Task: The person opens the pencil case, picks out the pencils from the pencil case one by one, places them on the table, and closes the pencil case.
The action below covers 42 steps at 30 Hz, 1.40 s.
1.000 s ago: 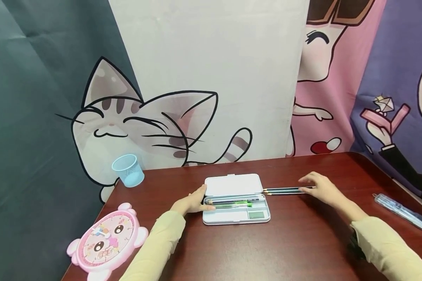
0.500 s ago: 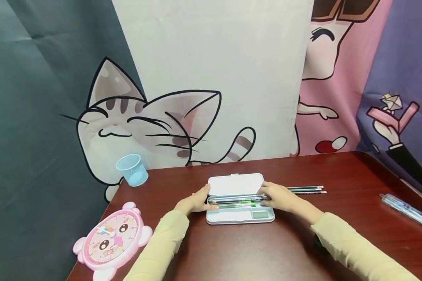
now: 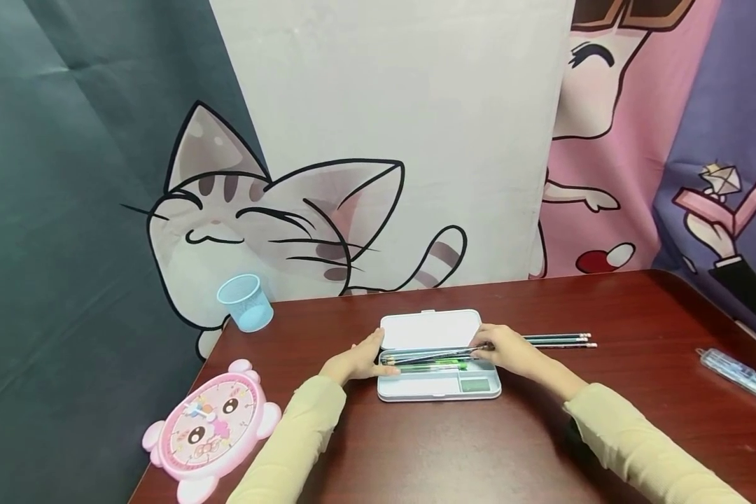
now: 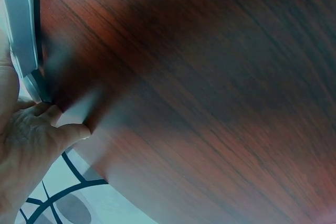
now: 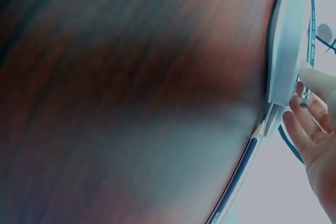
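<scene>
A white pencil case point(image 3: 418, 387) lies open on the table, its lid point(image 3: 431, 330) folded back. Inside are pencils, green pens point(image 3: 431, 366) and a small green-grey block point(image 3: 474, 385). My left hand point(image 3: 355, 360) rests against the case's left end, fingers at the lid and thumb extended over the tray. At the right end, my right hand point(image 3: 507, 350) pinches the end of a dark pencil point(image 5: 311, 51) between thumb and fingers. That pencil slants above the tray, its right end higher. Several more pencils point(image 3: 561, 341) lie on the table, partly behind the right hand.
A light blue mesh cup point(image 3: 246, 304) stands at the back left corner. The pink animal-faced clock point(image 3: 211, 427) lies at the left edge. A clear slim case point(image 3: 740, 376) lies far right on the dark red table point(image 3: 453, 448). A cartoon backdrop point(image 3: 378, 140) hangs behind.
My right hand has moved left from the pencils on the table to the case and raised one end of a pencil there. The left hand stays at the case; the view shifts slightly.
</scene>
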Each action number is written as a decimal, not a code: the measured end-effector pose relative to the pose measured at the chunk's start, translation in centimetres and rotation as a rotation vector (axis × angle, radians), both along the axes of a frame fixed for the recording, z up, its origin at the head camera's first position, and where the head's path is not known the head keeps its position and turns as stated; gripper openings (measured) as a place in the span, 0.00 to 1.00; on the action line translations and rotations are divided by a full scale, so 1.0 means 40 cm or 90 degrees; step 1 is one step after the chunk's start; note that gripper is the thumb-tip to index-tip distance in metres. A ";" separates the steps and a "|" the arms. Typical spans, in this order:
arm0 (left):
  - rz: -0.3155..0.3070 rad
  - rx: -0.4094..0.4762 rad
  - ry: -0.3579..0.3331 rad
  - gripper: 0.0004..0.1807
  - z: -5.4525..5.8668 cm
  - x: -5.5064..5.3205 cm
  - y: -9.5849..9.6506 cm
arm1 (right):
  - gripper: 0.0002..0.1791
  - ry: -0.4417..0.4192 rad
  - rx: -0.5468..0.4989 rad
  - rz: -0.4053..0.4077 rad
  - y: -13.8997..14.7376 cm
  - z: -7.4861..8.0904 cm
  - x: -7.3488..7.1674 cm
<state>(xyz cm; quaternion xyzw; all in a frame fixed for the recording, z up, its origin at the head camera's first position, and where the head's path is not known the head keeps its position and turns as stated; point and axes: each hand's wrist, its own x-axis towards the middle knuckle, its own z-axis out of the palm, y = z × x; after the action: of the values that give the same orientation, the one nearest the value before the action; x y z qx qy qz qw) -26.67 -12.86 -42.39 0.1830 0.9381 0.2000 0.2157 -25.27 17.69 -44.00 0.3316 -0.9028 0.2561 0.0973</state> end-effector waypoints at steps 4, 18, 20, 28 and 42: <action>-0.005 -0.004 -0.001 0.53 0.001 0.000 0.003 | 0.03 0.005 -0.080 0.016 0.019 0.003 0.000; 0.003 0.000 -0.002 0.53 0.018 -0.002 -0.007 | 0.07 0.119 -0.088 -0.084 0.204 0.036 0.022; 0.004 0.002 -0.002 0.53 0.019 -0.001 -0.008 | 0.08 0.139 -0.087 -0.087 0.237 0.033 0.029; 0.004 0.005 -0.008 0.53 0.021 0.000 -0.008 | 0.11 0.209 -0.054 -0.133 0.365 -0.010 0.061; 0.000 -0.003 -0.011 0.53 0.012 -0.007 0.000 | 0.11 0.160 -0.030 -0.200 0.418 -0.034 0.080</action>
<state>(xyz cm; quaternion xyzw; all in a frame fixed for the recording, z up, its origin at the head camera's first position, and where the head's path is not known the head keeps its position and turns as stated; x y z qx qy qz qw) -26.96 -12.85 -41.91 0.1806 0.9367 0.1995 0.2240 -22.06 34.41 -45.36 0.2135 -0.9179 0.2155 0.2557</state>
